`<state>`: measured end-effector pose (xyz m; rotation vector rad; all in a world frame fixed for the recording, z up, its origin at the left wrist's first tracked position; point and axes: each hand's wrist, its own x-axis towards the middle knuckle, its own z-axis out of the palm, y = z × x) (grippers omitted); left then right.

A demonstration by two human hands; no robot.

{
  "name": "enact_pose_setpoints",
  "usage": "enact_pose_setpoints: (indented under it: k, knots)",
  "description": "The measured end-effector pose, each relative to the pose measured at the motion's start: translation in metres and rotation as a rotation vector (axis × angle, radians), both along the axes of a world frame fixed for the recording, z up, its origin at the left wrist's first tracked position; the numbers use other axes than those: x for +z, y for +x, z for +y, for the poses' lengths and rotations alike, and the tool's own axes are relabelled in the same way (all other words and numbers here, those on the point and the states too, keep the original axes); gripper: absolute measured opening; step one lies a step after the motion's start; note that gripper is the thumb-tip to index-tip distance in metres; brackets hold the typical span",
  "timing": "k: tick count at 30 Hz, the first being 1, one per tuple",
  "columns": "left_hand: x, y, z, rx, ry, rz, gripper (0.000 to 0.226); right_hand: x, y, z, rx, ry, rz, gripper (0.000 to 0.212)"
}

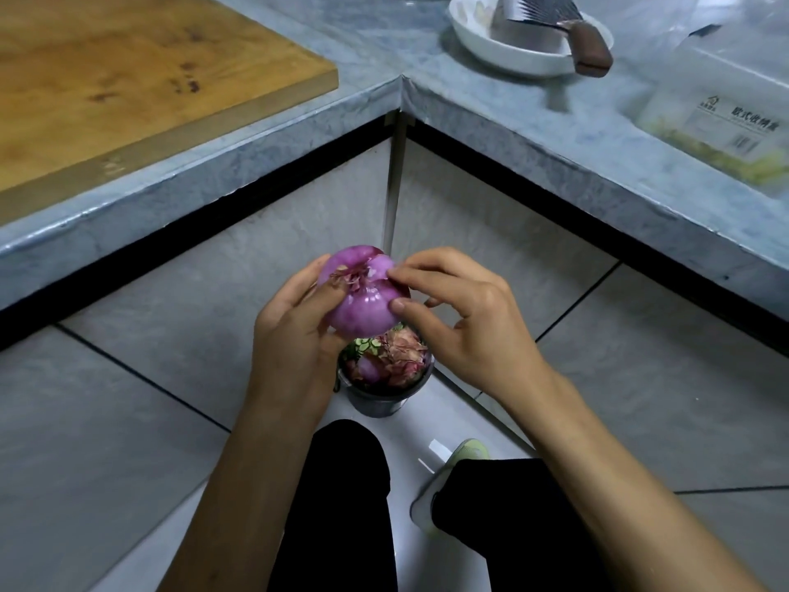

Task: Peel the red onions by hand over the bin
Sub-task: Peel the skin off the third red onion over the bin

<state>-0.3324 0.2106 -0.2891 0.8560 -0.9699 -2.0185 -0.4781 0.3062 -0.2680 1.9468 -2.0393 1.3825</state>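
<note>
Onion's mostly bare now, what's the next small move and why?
Probably pinch the dry flakes at the top of the red onion with the right hand and pull them off; the left hand holds it over the bin, so they should drop in.

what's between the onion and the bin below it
Nothing in the head view: the red onion, held by the left hand and right hand, hangs over the peel-filled bin across open air.

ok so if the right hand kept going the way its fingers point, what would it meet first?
The right hand points left, fingertips already at the red onion held by the left hand, so it would meet the onion first.
</note>
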Motion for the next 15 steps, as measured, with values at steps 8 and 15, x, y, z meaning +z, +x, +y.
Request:
enact_pose_setpoints:
  k: [8,15]
  knots:
    - [-0.020,0.000,-0.001,0.027,-0.012,0.100,0.063,0.003,0.009,0.000,-0.173,0.166,-0.440,0.009]
    - [-0.018,-0.003,0.006,0.087,-0.059,0.152,0.081,0.013,0.015,-0.005,-0.202,0.355,-1.150,0.012]
